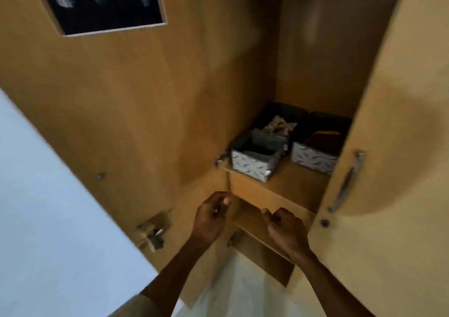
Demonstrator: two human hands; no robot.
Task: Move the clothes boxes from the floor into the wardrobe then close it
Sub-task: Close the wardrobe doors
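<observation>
Two grey patterned fabric clothes boxes stand side by side on the wardrobe shelf [291,183]. The left box [255,163] holds dark folded clothes and a crumpled light garment at its back. The right box [313,157] holds dark red cloth and is partly hidden by the right door. My left hand [210,216] and my right hand [285,229] hang in front of the shelf's front edge, below the boxes. Both have loosely curled fingers and hold nothing.
The wardrobe's left door [121,103] stands open with a dark framed picture [102,3] and a latch [151,234] on it. The right door [393,171] with a metal handle [347,180] is partly open. Pale floor [233,292] shows below.
</observation>
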